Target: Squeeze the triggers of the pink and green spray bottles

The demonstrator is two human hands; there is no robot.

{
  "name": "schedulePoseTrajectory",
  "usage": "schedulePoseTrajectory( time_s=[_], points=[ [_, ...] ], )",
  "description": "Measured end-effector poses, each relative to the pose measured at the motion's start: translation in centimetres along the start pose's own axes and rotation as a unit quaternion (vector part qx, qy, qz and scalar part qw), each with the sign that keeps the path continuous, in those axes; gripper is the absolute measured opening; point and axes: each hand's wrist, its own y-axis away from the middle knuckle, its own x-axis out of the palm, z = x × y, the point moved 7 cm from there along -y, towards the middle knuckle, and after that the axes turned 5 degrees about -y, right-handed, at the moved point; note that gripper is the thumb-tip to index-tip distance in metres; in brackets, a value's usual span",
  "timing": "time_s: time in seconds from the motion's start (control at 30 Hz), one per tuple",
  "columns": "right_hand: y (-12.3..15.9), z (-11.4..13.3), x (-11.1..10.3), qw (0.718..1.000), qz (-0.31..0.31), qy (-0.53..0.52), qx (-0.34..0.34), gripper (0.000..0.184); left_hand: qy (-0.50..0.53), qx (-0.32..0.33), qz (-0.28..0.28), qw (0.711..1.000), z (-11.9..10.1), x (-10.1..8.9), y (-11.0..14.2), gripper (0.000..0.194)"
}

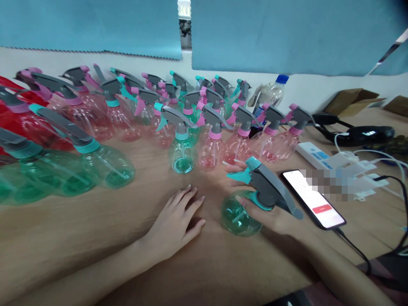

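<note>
My right hand [270, 216] is wrapped round a green spray bottle [237, 214] with a grey and teal trigger head. The bottle is tilted, its base toward the left and its nozzle pointing away from me. My left hand [178, 219] lies palm down on the wooden table [127, 272], fingers spread, holding nothing. Just beyond the hands stand another green spray bottle [182, 155] and a pink spray bottle [211, 153], both upright.
Several pink and green spray bottles [106, 165] crowd the left and back of the table. A phone [314, 199] with a lit screen lies right of my right hand. Farther right are a power strip [314, 155], cables, a black headset [366, 135] and a cardboard box [350, 101]. A blue-capped bottle [274, 93] stands behind.
</note>
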Motion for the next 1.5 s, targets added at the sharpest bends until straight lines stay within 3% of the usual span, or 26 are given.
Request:
schedulePoseTrajectory(
  time_s=[1.2, 1.4, 1.5],
  points=[
    [-0.3, 0.2, -0.1, 1.0, -0.021, 0.014, -0.013, 0.052, -0.006, 0.007, 0.0, 1.0, 0.0, 0.1, -0.1, 0.044],
    [-0.2, -0.2, -0.3, 0.999, -0.041, 0.03, 0.004, 0.028, -0.004, 0.005, -0.004, 1.0, -0.2, -0.1, -0.2, 0.044],
    [-0.3, 0.2, -0.1, 0.999, -0.038, 0.023, 0.004, 0.024, -0.008, 0.007, 0.002, 1.0, -0.3, 0.0, -0.3, 0.044]
  ],
)
